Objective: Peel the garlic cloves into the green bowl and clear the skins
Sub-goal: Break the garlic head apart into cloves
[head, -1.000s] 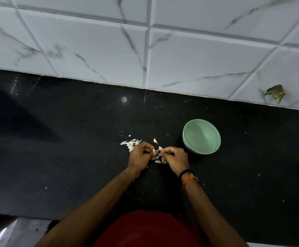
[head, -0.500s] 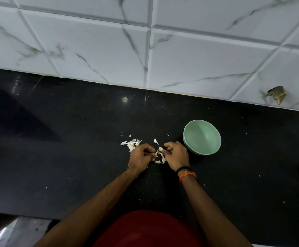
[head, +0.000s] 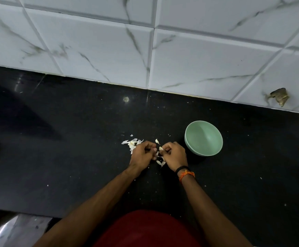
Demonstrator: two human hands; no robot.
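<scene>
We have a single view, from a camera worn on the head, looking forward and steeply down at a black counter [head: 74,139]. The tiled wall [head: 109,50] fills the far part of our picture; our own red shirt [head: 145,229] lies at the near edge. The wide lens bends straight lines.

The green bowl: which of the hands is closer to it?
The right hand. It sits just beside the green bowl; the left hand lies farther off, beyond the right.
</scene>
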